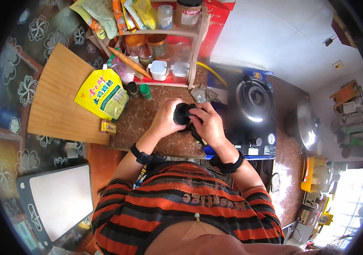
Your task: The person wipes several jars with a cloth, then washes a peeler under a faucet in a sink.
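Just above the brown marbled countertop (136, 127), my left hand (165, 119) is closed around a dark object with a round black top (181, 114). My right hand (209, 122) pinches a dark piece at the right side of that top; whether the piece is joined to it I cannot tell. A crumpled clear plastic wrapper (204, 94) lies beyond my hands. Two small jars, one with a black lid (132, 88) and one with a green lid (145, 90), stand left of the wrapper. A yellow seasoning pouch (105, 94) lies farther left.
A tiered rack (197, 47) holds jars and packets at the back. A wooden board (60, 98) and small box (108, 127) are on the left, a white cutting board (61, 200) below. The gas stove (251, 127) and a lidded wok (307, 124) stand on the right.
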{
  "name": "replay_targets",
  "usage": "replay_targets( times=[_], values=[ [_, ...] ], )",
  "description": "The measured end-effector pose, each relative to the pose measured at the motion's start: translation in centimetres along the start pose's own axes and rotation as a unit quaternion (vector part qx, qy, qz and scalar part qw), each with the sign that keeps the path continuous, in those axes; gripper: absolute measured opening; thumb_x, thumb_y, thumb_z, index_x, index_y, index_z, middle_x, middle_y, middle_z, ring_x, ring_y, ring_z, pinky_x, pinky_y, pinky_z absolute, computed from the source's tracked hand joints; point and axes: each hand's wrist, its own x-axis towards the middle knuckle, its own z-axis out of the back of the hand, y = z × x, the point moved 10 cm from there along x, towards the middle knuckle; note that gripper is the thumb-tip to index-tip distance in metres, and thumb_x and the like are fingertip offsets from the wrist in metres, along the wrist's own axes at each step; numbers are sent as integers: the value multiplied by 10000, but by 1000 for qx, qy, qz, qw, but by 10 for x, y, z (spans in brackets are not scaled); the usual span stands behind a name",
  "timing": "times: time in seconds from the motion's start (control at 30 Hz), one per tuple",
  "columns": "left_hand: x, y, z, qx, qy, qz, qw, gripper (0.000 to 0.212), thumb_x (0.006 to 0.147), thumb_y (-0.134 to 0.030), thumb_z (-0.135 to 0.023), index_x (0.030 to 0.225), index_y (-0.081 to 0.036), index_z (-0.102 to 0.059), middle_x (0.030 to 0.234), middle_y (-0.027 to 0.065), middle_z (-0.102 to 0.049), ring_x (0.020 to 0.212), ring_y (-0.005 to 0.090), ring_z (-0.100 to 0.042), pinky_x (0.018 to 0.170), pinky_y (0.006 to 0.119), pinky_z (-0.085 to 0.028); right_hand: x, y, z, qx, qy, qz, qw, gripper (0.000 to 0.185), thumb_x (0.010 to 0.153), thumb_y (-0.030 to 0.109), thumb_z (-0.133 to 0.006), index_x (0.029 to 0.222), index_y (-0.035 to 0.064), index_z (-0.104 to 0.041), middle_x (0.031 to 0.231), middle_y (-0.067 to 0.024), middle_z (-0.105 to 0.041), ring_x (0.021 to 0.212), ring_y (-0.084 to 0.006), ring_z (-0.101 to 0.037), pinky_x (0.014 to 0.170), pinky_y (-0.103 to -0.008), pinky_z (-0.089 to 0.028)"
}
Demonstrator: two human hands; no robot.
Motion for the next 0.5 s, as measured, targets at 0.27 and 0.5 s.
replay_targets(
  times=[0.27,0.5],
  values=[
    [3,-7,16,23,-56,-21,998,694,479,-62,-808,1078,-56,-456,1039,106,-563,947,318,-522,841,410,-428,-19,-4,-9,-51,-12,-42,998,174,717,61,-662,889,82,-648,868,-107,-567,741,-314,-600,626,-381,-498],
    [7,-22,20,31,-89,-60,994,661,533,-102,-778,1103,-45,-449,1058,111,-568,959,322,-516,855,418,-410,1,25,4,-11,-89,-30,996,190,714,30,-684,901,51,-657,904,-113,-560,741,-289,-597,635,-340,-494]
  ],
)
